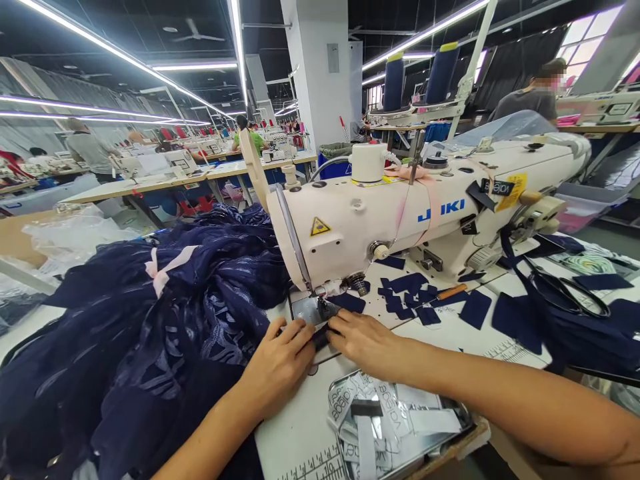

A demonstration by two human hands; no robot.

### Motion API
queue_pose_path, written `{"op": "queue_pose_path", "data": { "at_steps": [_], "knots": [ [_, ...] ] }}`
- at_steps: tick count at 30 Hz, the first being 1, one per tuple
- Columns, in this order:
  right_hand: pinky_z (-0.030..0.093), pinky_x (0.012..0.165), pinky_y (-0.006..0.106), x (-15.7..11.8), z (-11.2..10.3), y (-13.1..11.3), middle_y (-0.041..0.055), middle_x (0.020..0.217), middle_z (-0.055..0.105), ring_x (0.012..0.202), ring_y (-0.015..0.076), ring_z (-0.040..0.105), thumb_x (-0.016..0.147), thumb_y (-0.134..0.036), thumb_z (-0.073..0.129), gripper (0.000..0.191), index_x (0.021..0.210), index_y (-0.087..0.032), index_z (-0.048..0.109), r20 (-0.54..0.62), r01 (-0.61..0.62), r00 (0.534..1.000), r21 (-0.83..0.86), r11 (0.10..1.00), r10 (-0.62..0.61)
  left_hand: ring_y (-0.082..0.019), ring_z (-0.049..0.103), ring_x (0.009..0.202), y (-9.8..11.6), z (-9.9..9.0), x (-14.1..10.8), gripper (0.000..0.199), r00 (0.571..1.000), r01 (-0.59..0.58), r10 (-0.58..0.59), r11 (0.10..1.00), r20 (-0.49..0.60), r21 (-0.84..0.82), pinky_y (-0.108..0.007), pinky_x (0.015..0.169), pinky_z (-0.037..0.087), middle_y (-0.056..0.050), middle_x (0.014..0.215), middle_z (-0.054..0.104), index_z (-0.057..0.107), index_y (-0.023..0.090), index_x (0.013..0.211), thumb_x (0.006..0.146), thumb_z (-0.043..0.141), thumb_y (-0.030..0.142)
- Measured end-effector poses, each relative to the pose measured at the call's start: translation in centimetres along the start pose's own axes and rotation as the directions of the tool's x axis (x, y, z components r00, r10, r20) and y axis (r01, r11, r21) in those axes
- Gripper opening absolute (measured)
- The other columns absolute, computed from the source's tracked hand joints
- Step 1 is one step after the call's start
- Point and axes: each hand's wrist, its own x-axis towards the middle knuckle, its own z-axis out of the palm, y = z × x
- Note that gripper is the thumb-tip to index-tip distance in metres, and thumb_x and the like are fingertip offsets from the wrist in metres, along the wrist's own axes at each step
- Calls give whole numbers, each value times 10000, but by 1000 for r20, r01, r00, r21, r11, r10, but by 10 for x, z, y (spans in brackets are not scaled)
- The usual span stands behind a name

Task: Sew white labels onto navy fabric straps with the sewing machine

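Observation:
A small dark fabric piece (321, 337) lies at the needle plate of a white sewing machine (350, 220), under the presser foot (325, 308). My left hand (283, 363) grips its left side, fingers bent and pressed down. From the right, my right hand (363, 340) pinches the same piece close to the foot. The fingertips partly cover the fabric, so its full shape is hidden. Left of the machine head, a large heap of sheer navy fabric (200, 313) is bunched up, with a pale pink strip (163, 270) tied around part of it.
In front of the machine, a metal tray (345, 460) holds white printed labels (387, 413). Navy fabric scraps (410, 290), an orange-handled tool (453, 291) and black-handled scissors (570, 293) lie to the right. Thread cones (393, 83) stand behind. Other people work at the back.

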Motion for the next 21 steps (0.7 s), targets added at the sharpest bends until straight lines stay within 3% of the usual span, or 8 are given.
{"op": "queue_pose_path", "data": {
  "at_steps": [3, 6, 11, 21],
  "knots": [
    [444, 671, 285, 1, -4, 12, 93, 861, 552, 827, 201, 477, 755, -58, 482, 176, 889, -90, 592, 34, 141, 990, -31, 989, -140, -207, 474, 1093, -2, -3, -7, 197, 999, -29, 33, 991, 24, -127, -413, 945, 332, -50, 1117, 586, 569, 168, 801, 812, 388, 90],
    [451, 724, 297, 3, -4, 30, 92, 927, 579, 866, 198, 495, 800, -61, 445, 203, 936, -97, 590, 37, 211, 977, -39, 977, -209, -168, 520, 1048, 3, 4, -1, 198, 996, 17, 2, 981, 94, -195, -352, 948, 372, -63, 1105, 599, 556, 158, 797, 800, 382, 65],
    [477, 717, 291, 4, 3, 48, 110, 1108, 558, 981, 208, 511, 835, -80, 419, 271, 1068, -105, 556, -1, 130, 991, -35, 991, -130, -192, 596, 893, 16, 22, 22, 197, 985, 172, -167, 980, 49, -102, -365, 866, 444, -100, 974, 645, 563, 140, 752, 742, 414, 11],
    [491, 779, 328, 5, 8, 51, 108, 1205, 513, 1028, 225, 526, 815, -48, 424, 351, 1148, -100, 520, 0, 86, 996, -2, 996, -86, -197, 598, 867, 22, 28, 27, 249, 975, 223, -222, 974, 19, -30, -356, 833, 453, -105, 936, 645, 556, 139, 722, 698, 383, -39]
  ]
}}
